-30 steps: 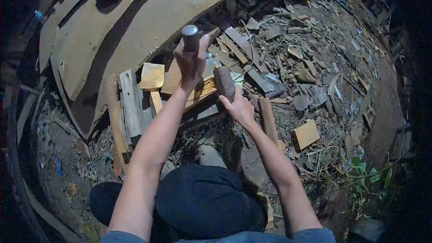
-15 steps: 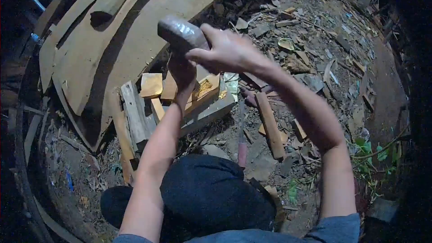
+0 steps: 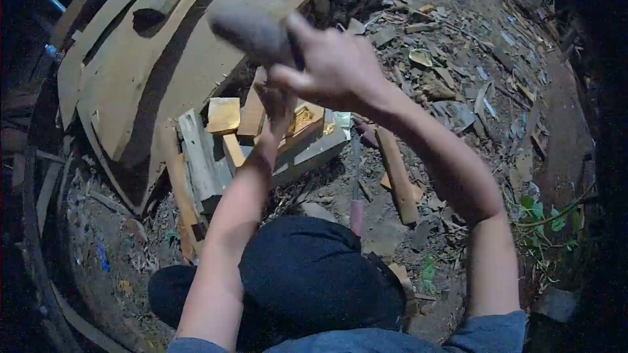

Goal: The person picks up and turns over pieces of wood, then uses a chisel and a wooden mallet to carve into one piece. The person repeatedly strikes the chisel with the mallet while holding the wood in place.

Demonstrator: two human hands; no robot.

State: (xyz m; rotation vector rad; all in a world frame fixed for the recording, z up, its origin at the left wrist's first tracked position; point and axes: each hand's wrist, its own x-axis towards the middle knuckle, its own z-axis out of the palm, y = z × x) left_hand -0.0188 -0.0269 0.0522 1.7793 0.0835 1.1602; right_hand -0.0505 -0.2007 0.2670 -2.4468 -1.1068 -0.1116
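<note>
My right hand is closed around a thick, rounded grey-brown block, smeared by motion and raised above my left hand. My left hand sits just below it, apparently closed; its fingers and whatever they hold are mostly hidden. Beside the left hand lies a piece of wood with a rough, yellow cut hollow in its top. It rests on a grey squared timber. Left of that are a pale wood block and a brown wooden piece.
Large curved planks spread across the upper left. A long tool with a pink handle lies on the ground, beside a brown wooden bar. Wood scraps and chips litter the right side; green leaves grow there. My dark-clothed knee is in front.
The block and my right hand have shifted up and left, blurring. My left hand shows slightly more to the right. The whole view has shifted a little.
</note>
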